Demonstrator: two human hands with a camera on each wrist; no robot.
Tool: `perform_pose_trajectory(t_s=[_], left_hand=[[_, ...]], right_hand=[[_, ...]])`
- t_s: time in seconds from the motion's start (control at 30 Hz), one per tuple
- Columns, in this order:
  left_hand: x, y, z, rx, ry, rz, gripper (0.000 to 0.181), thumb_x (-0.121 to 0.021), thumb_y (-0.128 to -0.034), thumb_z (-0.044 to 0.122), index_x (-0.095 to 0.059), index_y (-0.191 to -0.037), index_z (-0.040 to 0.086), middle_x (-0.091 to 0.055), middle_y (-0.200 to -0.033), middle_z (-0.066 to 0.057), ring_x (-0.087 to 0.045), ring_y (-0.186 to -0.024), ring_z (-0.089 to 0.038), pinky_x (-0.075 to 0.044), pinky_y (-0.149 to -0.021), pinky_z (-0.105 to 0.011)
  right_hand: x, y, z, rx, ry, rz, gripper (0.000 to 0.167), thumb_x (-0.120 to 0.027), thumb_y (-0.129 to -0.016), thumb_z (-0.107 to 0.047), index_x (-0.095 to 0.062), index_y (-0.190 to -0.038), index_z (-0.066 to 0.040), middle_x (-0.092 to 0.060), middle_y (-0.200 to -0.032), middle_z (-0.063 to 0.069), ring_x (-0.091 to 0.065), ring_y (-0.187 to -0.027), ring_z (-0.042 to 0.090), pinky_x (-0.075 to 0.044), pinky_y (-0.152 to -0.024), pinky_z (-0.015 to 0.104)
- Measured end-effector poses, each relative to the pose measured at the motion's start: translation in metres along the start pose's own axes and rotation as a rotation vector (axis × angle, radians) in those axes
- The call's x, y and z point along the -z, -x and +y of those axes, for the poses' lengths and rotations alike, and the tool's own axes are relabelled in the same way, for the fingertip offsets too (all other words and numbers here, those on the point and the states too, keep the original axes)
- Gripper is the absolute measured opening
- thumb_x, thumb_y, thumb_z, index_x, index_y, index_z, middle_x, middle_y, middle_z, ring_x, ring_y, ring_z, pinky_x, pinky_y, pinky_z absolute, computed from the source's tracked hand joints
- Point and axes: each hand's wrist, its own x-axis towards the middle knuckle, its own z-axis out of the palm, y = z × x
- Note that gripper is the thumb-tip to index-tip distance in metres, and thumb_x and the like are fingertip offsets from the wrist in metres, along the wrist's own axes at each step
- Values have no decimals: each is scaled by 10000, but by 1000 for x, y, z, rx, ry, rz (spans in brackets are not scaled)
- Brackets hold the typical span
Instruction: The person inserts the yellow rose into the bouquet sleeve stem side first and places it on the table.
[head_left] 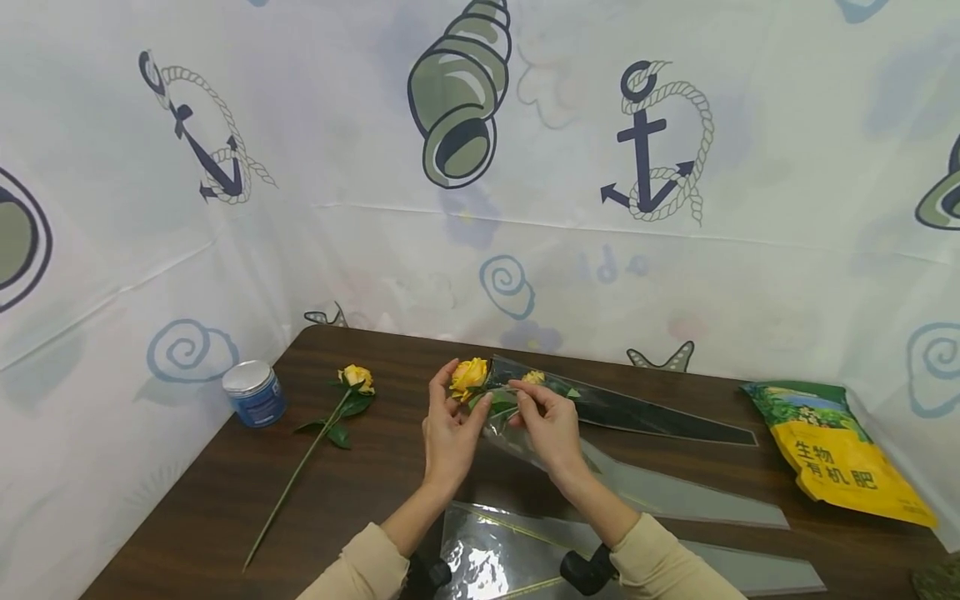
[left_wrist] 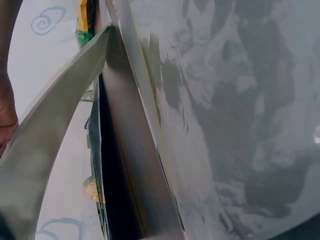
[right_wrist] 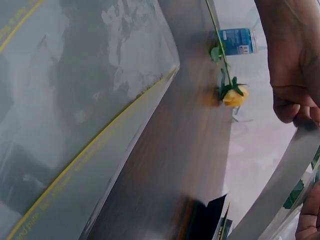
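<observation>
Both hands meet at the mouth of a clear and grey flower sleeve point(left_wrist: 55, 125) that slants across the table. My left hand point(head_left: 448, 437) pinches the edge of the sleeve beside a yellow rose point(head_left: 469, 377). The rose's bloom stands at the mouth, with green leaves lower in the clear film. My right hand point(head_left: 553, 427) pinches the sleeve's other edge with thumb and index finger. Behind the hands lies a black sleeve point(head_left: 660, 412) with another yellow rose point(head_left: 533, 377) in it. The stem of the rose between my hands is mostly hidden.
A loose yellow rose point(head_left: 355, 378) lies at the left, near a blue jar point(head_left: 257, 402) with a silver lid. More flat clear sleeves point(head_left: 487, 567) lie at the table's front. A yellow and green fertilizer bag point(head_left: 840, 454) rests at the right. Patterned cloth hangs behind the brown table point(head_left: 202, 500).
</observation>
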Motion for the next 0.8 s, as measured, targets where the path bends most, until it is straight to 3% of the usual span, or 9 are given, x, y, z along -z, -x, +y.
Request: perform_pose_trajectory(t_s=[0.13,0.27,0.4,0.57,0.67,0.8], left_hand=[[3,4,20,-23,-1,-17,562,-681,-843,22,-416,-1338,34,-678,-996,-215,-397,-480,-38,-334,-444,-153],[3,6,25,-18,11,-31,529,-682,-834,-2,-433,-1300,-18,-680,-967,-223,-410,-472,-24,-339,-444,-144],[0,4,13,-22,11,-59,500,-680,-841,13,-445,-1281,-13,-688,-913,-231,-408,-456,-31,-333,-437,-139],[-2,1,-10,-11,-14,-135,482,-677,-868,124,-467,-1301,103,-698,-950,-183,-463,-478,-62,-365,-447,-156],[2,1,-14,-25,-43,-182,534,-702,-853,195,-462,-1330,169,-674,-979,-144,-560,-528,-100,-424,-473,-173],[6,2,-15,-88,-119,-236,715,-775,-776,208,-402,-1383,161,-616,-1050,-115,-645,-678,-156,-510,-538,-209]], right_hand=[[1,0,-3,-8,-8,-1,233,-527,-939,-10,-640,-1129,63,-631,-706,217,-631,-606,217,-531,-583,259],[0,-4,8,-23,-24,7,232,-541,-942,-41,-652,-1133,30,-633,-671,164,-596,-572,104,-512,-570,207],[0,-7,13,-5,-33,17,233,-544,-945,-61,-655,-1131,27,-628,-678,146,-575,-563,69,-520,-588,188],[1,-9,14,0,-37,22,238,-541,-946,-57,-648,-1136,38,-618,-738,154,-581,-585,87,-545,-612,215],[2,-9,15,-13,-37,24,238,-538,-948,-59,-648,-1139,33,-618,-768,153,-584,-595,91,-543,-610,213],[4,-10,15,-18,-33,30,237,-536,-951,-63,-650,-1140,22,-608,-750,154,-580,-592,78,-519,-582,187]])
